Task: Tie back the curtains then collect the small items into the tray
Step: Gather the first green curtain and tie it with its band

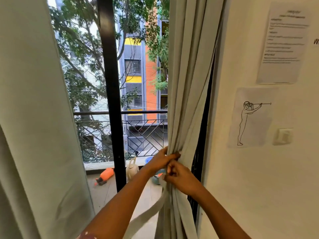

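The right curtain (188, 87), pale grey-green, hangs bunched into folds beside the wall. My left hand (161, 160) grips the gathered folds at about waist height, fingers wrapped round the bunch. Just below it, my right hand (179, 178) pinches a pale fabric tie-back strip (151, 210) against the curtain; the strip trails down and to the left, blurred. The left curtain (34, 118) hangs loose at the left edge of view. No tray or small items are in sight.
A black window frame post (112, 94) stands between the curtains. Beyond the glass, a balcony holds a railing (143, 135), an orange sprayer (106, 174) and a white watering can (132, 168). Papers (283, 42) and a switch (283, 136) are on the right wall.
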